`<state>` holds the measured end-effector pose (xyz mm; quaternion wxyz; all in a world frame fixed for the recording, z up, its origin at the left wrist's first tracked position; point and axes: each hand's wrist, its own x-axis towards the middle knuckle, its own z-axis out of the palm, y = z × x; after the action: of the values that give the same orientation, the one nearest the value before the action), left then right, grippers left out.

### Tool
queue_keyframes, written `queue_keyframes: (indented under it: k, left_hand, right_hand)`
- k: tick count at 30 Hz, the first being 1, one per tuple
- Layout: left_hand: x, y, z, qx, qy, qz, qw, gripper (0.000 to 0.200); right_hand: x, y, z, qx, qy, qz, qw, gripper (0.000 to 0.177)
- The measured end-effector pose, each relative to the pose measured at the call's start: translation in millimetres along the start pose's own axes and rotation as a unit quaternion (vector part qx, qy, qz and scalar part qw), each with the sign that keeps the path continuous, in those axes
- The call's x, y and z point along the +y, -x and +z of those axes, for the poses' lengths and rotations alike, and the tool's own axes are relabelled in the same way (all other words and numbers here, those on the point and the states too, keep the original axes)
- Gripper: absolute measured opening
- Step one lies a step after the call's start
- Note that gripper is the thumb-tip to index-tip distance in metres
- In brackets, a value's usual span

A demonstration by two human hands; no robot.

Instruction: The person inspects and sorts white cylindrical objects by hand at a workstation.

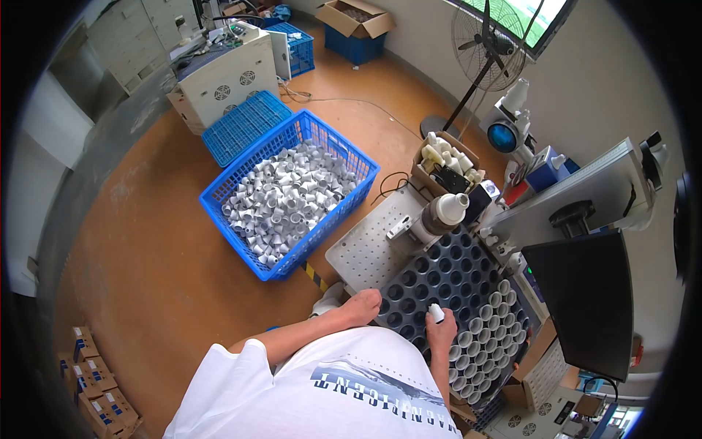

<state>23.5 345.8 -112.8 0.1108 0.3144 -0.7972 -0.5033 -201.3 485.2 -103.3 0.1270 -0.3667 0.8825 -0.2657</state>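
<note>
My right hand is closed on a small white cup over the black tray with rows of round holes. White cups fill the tray's right-hand holes; many holes on its left are bare. My left hand rests near the tray's left edge, its fingers curled together; whatever they hold, if anything, is hidden. A blue basket on the floor holds a heap of white and grey cups.
A perforated metal plate and a white-capped device adjoin the tray. Behind stand a box of white parts and a fan. A monitor is at the right, small cartons at lower left.
</note>
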Motion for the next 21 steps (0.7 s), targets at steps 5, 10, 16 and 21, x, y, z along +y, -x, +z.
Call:
queue_keyframes:
  k: [5, 10, 16, 21]
  left_hand:
    - [3, -1, 3, -0.004, -0.003, -0.005, 1.0, 0.014]
    - [7, -6, 2, -0.028, 0.002, -0.012, 1.0, 0.013]
    - [3, -11, 6, -0.043, -0.011, 0.006, 0.999, 0.013]
    - [8, -13, -2, -0.053, -0.014, -0.001, 0.999, 0.013]
  right_hand:
    - [5, 0, 2, 0.007, -0.015, -0.008, 1.0, 0.036]
    - [9, 3, 2, 0.017, -0.038, -0.017, 0.999, 0.036]
    - [11, 13, 0, 0.011, -0.023, -0.029, 0.999, 0.038]
    - [7, 20, -2, 0.013, -0.05, -0.014, 0.999, 0.035]
